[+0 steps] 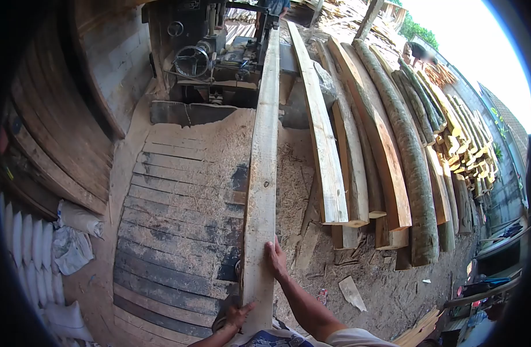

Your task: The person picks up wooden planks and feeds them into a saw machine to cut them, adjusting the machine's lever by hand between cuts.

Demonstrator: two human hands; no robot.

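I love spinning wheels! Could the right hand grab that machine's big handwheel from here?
Probably not: the right hand is holding the plank, and the big handwheel looks too far ahead, beyond the sawdust.

Left hand (pixel 238 316): bare, low, close in front of the torso (pixel 271 339); gripping pose, thumb side turned inward, remaining fingers mostly hidden. Left forearm (pixel 216 335): bare, short visible length, slanting up and inward from the lower edge of view; elbow cut off. Right hand (pixel 276 261): bare, farther forward than the left and apart from it; gripping pose, thumb side inward, fingertips pointing forward, some fingers hidden. Right wrist (pixel 285 279): roughly in line with the forearm. Right arm (pixel 309 309): extended forward and inward, bare up to a pale sleeve (pixel 358 338) at the upper arm.
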